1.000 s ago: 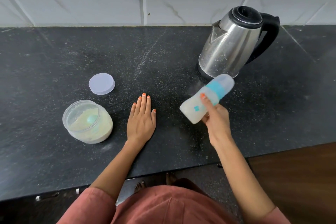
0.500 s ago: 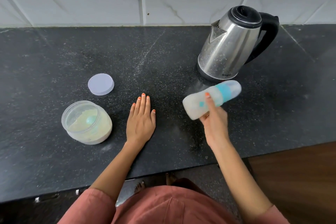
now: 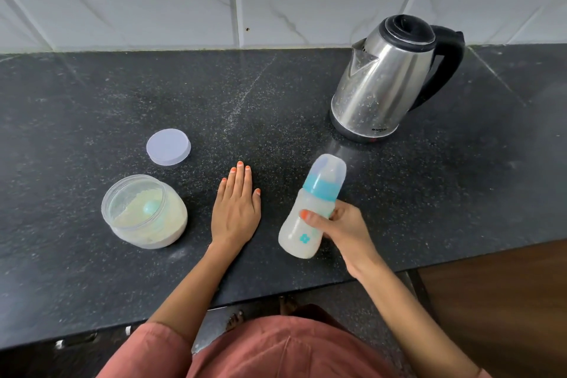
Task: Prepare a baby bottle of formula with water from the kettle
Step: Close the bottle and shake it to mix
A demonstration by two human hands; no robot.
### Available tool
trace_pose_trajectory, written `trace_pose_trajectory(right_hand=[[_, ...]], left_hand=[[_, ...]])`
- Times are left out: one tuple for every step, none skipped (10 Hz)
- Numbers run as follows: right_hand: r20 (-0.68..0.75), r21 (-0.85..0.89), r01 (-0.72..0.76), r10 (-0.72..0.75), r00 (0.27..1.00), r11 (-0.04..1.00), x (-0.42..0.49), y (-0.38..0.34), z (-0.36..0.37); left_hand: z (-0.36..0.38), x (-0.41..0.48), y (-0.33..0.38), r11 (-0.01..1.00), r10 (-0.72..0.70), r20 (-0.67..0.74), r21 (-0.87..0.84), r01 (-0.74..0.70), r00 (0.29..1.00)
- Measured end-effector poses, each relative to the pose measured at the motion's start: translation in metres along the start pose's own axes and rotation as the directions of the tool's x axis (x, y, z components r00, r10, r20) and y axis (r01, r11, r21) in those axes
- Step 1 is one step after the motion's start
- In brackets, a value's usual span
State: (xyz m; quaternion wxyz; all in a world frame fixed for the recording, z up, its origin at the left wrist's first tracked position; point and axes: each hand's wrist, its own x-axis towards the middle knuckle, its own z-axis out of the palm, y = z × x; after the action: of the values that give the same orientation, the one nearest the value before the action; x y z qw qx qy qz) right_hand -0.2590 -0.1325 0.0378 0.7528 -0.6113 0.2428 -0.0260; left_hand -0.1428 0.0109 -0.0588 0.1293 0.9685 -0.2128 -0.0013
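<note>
1. Baby bottle, translucent plastic, blue screw collar, clear domed cap (image 3: 317, 196): right of centre on the near side, apparently lifted off the black speckled stone counter (image 3: 92, 101). Cap fitted; contents pale and cloudy.
2. Right hand (image 3: 343, 228): fingers curled round the bottle's waist from the right, thumb (image 3: 306, 215) laid across its front. It holds nothing else.
3. Bottle axis: tilted, base toward the near left, cap toward the far right, roughly in line with the kettle. The grip sits about mid-length, with the cap end beyond it and the base on the near side.
4. Left hand (image 3: 236, 212): flat on the counter, palm down, fingers straight, holding nothing; just left of the bottle, apart from it.
5. Stainless steel kettle, black lid and handle (image 3: 386, 86): far right, upright, well apart from the bottle.
6. Clear round plastic jar of pale powder (image 3: 144, 215): near left, uncovered, teal scoop (image 3: 151, 208) inside. Its round lilac lid (image 3: 168, 147) lies just beyond.
7. Assessment: probably the mixing step, late in the task. The right hand alone controls the bottle; setting it down would mean swinging the base under the grip until the axis is upright.
</note>
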Motion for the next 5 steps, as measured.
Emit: trace_pose_trajectory(right_hand=[[-0.143, 0.297, 0.039, 0.004, 0.99, 0.954, 0.013, -0.011, -0.006], [-0.306, 0.473, 0.133, 0.021, 0.952, 0.871, 0.025, -0.015, -0.007], [-0.132, 0.205, 0.016, 0.012, 0.991, 0.979, 0.011, -0.003, 0.0], [-0.039, 0.008, -0.023, 0.023, 0.999, 1.0, 0.004, 0.0, -0.005], [-0.18, 0.312, 0.052, 0.006, 0.984, 0.949, 0.017, -0.015, -0.009]], left_hand=[[0.0, 0.0, 0.0, 1.0, 0.001, -0.006, 0.002, -0.001, 1.0], [0.0, -0.001, 0.0, 1.0, 0.002, -0.003, 0.009, -0.002, 1.0], [0.0, -0.001, -0.001, 1.0, 0.001, -0.003, 0.002, -0.001, 1.0], [0.0, 0.0, -0.001, 1.0, 0.003, -0.003, 0.006, -0.003, 1.0], [0.001, 0.0, -0.001, 1.0, -0.003, -0.007, -0.007, 0.003, 1.0]])
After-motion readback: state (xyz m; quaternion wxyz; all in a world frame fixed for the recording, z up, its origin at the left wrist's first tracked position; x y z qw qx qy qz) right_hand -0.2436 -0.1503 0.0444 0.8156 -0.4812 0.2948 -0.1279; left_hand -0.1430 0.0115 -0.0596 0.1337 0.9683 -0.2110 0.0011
